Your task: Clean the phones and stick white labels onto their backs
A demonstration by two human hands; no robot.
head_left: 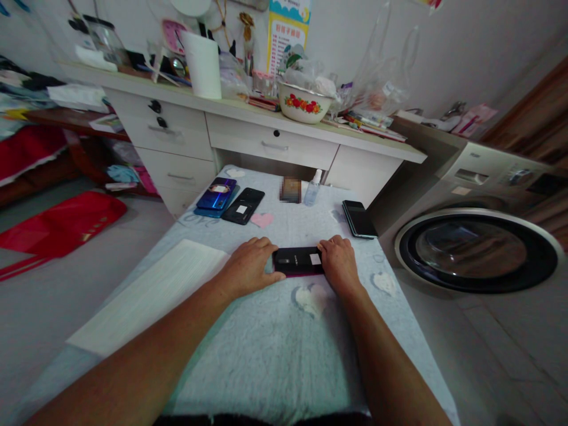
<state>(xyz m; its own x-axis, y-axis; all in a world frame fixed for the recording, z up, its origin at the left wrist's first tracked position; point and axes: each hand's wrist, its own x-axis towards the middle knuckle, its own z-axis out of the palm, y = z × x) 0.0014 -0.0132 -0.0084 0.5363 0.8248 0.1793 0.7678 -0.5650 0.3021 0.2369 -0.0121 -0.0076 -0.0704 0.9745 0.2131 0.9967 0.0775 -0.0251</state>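
A black phone (298, 261) with a white sticker lies back up and crosswise at the middle of the cloth-covered table (266, 355). My left hand (252, 266) grips its left end between thumb and fingers. At the other end, my right hand (339, 263) has its fingers closed on the phone's edge. Beyond my left hand are a blue phone (216, 194), which overlaps another one, and a black phone (244, 206) with a white sticker. More phones are stacked at the right edge, a dark screen (360, 219) on top.
A clear spray bottle (313, 189) stands near the table's far edge beside a blurred brown item (291, 189). A pale cloth strip (151, 296) lies at the left. Behind is a cluttered desk (266, 142); a washing machine (479, 219) stands to the right.
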